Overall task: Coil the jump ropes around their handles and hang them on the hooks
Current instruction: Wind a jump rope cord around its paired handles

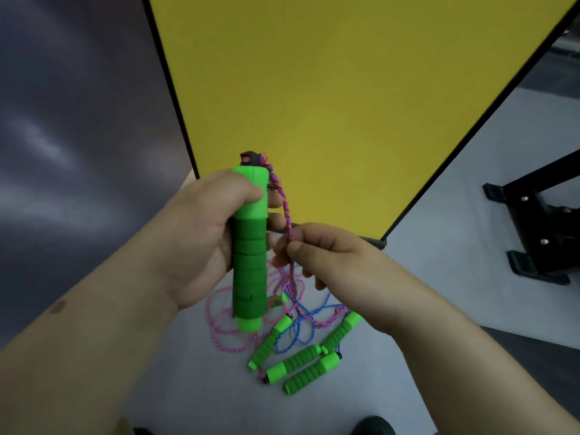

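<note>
A green foam-gripped jump-rope handle [250,246] was held upright in the left hand [201,240] while its pink braided cord [287,211] was pinched by the right hand [326,255].

The handle was clasped around its upper half, thumb pressed on the bright green cap, with a dark swivel end at the top from which the cord was led down to the right-hand fingertips [293,246], closed together on it just beside the handle. Below the hands, loose pink loops [219,321] and a blue braided cord [301,324] were seen tangled on the pale grey floor [188,387], with four more green foam handles [301,362] lying among them. A yellow panel with a black frame [329,89] was seen standing behind, and a black metal stand foot [533,227] to the right.
</note>
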Action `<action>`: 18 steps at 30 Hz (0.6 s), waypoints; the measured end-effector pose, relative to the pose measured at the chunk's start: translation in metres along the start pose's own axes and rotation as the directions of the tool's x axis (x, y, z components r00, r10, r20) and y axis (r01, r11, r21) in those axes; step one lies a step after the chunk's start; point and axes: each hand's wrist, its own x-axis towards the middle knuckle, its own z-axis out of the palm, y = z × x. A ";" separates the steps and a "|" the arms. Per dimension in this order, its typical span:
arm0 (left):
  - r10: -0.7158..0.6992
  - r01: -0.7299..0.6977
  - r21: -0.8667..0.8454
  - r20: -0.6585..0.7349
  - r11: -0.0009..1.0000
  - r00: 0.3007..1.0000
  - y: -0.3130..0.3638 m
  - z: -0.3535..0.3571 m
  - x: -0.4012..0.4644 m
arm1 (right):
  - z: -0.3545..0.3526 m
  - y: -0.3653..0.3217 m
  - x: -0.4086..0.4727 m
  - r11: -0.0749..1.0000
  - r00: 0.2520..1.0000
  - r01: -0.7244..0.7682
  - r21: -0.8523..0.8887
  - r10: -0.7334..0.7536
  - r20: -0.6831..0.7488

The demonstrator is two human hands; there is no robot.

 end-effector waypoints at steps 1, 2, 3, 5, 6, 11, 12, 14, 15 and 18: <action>0.000 -0.002 -0.026 -0.074 1.000 0.997 0.002 -0.003 0.003 | -0.002 0.002 0.003 0.997 0.999 -0.020 -0.069 0.018 -0.034; 0.025 -0.023 0.017 -0.144 1.000 0.989 0.001 -0.007 0.008 | -0.003 0.003 0.005 0.996 0.997 -0.026 -0.085 0.019 -0.080; 0.069 -0.044 0.125 -0.202 0.991 0.977 -0.003 -0.010 0.011 | -0.004 0.003 0.007 0.999 0.991 -0.008 -0.053 0.001 -0.136; 0.103 -0.020 0.402 -0.184 0.915 0.978 -0.014 -0.010 0.011 | -0.004 -0.003 0.009 0.995 0.963 0.078 0.062 -0.059 -0.264; 0.059 0.000 0.452 -0.118 0.892 0.991 -0.021 -0.006 0.008 | -0.004 -0.007 0.009 0.988 0.948 0.123 0.090 -0.090 -0.306; -0.032 0.035 0.120 -0.025 0.992 0.999 -0.037 0.013 0.004 | 0.000 -0.012 0.006 0.982 0.925 0.185 -0.030 -0.185 -0.331; -0.040 0.041 0.070 -0.019 0.997 0.999 -0.036 0.013 0.006 | 0.001 -0.011 0.006 0.984 0.929 0.178 0.005 -0.167 -0.332; -0.055 0.054 0.025 0.030 0.998 0.998 -0.032 0.010 0.008 | 0.004 -0.012 0.006 0.967 0.933 0.166 0.195 -0.090 -0.349; -0.059 0.057 0.036 0.078 0.998 0.995 -0.030 0.008 0.008 | 0.003 -0.011 0.007 0.941 0.931 0.165 0.295 -0.050 -0.361; -0.041 -0.002 0.209 0.198 0.978 0.979 -0.031 0.005 0.007 | -0.003 -0.011 0.007 0.856 0.917 0.198 0.477 0.011 -0.399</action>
